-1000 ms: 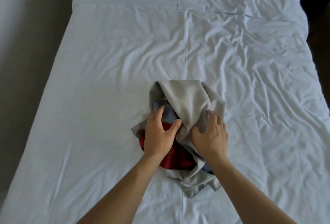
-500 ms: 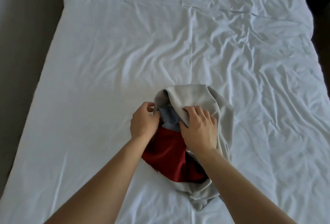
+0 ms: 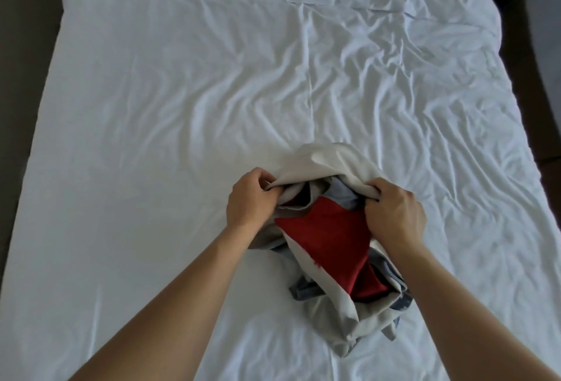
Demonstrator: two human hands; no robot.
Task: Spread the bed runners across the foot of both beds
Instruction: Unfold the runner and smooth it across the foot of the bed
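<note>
A bunched grey, red and blue fabric bed runner (image 3: 331,238) lies crumpled on the wrinkled white bed sheet (image 3: 170,113), near the foot of the bed. The left hand (image 3: 250,198) and right hand (image 3: 394,216) each grip its grey upper fold, fingers curled, forearms reaching in from below

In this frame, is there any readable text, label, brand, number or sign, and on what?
None. No writing shows on the bunched bed runner, the white sheet, or around the left hand and right hand that grip the runner's grey edge.
</note>
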